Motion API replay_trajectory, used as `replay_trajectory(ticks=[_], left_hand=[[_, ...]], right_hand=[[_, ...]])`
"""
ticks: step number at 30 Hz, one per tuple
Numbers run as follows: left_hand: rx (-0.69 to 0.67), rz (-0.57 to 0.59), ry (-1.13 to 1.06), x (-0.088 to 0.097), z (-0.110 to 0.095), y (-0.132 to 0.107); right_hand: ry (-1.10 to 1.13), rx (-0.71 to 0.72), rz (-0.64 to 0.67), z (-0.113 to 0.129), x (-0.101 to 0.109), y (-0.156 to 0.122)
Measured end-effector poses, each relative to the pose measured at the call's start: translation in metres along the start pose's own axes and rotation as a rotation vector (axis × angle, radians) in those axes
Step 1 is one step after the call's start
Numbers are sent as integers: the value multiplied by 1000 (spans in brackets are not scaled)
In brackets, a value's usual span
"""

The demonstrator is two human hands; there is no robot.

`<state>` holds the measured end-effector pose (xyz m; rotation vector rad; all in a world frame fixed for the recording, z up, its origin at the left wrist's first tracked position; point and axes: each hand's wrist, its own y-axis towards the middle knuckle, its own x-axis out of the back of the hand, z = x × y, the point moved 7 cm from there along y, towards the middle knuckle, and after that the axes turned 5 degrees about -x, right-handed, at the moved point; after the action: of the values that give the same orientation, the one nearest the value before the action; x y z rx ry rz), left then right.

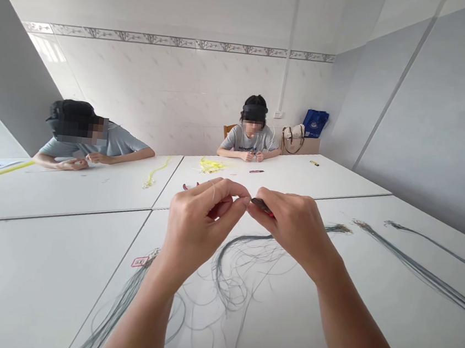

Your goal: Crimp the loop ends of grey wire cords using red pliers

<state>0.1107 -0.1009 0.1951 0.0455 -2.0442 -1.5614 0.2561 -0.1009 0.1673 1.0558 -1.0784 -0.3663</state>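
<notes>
Thumb and forefinger of my left hand (200, 223) are pinched together in mid-air; whatever lies between the tips is too small to make out. A thin pale strand crosses that hand's forefinger. Closed round small pliers (261, 205) with dark jaws and a bit of red handle showing, my right hand (293, 227) meets the left at the fingertips. The jaw tip points at the left fingertips. Beneath both hands, a loose tangle of thin grey-green lines (222, 272) spreads over the white table (283, 323).
A tagged bundle of grey-green lines (119, 300) lies by my left forearm, more bundles (414, 259) at the right. Across the table sit two people (249, 137), (95, 137), near yellow strands (210, 165). A pink-and-black pen-like tool (256, 171) and yellow cutter (314, 162) lie farther off.
</notes>
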Motion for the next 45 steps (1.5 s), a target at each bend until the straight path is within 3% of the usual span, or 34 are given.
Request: replay_trajectory(ticks=[4, 11, 16, 27, 37, 41, 45], left_hand=[[20, 15, -11, -1, 2, 0], [28, 19, -76, 0, 1, 0], [8, 7, -69, 2, -2, 1], [-40, -20, 18, 5, -7, -1], [121, 73, -28, 3, 8, -3], [132, 42, -44, 4, 11, -1], [152, 9, -99, 4, 12, 0]], right_hand=[[118, -53, 68, -3, -3, 0], [518, -211, 322, -5, -13, -2], [663, -266, 384, -4, -17, -3], [669, -250, 368, -3, -15, -3], [511, -235, 364, -8, -17, -3], [501, -235, 272, -12, -13, 0], [641, -243, 97, -12, -5, 3]])
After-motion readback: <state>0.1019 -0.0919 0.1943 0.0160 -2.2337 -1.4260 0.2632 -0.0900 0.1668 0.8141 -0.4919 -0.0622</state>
